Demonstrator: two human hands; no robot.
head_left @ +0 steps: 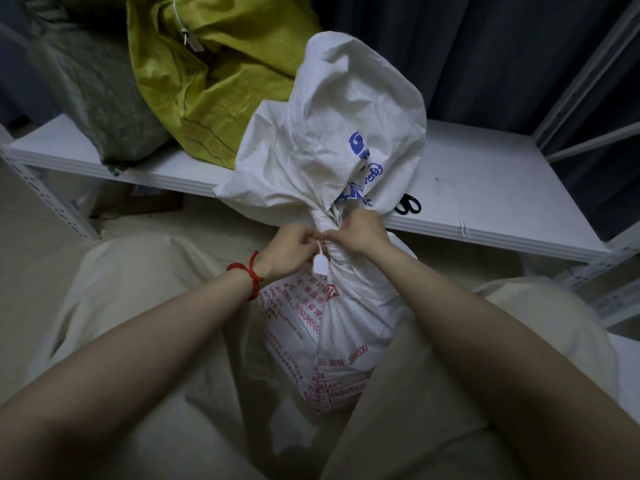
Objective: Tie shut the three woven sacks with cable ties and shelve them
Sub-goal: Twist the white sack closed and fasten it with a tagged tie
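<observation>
Cream trousers (145, 341) nearest, knees apart, with the white sack (349, 327) upright between them, red print facing up.

Sack neck is gathered tight, with a cable tie (320, 264) wrapped round it; the tie's head hangs on the near side.

Left hand (291, 249), red bracelet (250, 274) at the wrist, has fingers curled and pinches the tie strap just above the head. Right hand (360, 233) comes in from the other side, fingers curled, fingertips meeting the left's at the tie, so both are gripping it.

Loose top of the white sack flops up and over the front edge of the shelf (485, 188).

Black scissors (409, 204) are on the shelf near the front edge, just right of the sack top.

Yellow sack (211, 84) sits toward the shelf's back left, neck bound with a second cable tie (180, 20). Green sack (100, 95) is at the left end, touching the yellow one.

Dark curtain (502, 57) hangs behind.
</observation>
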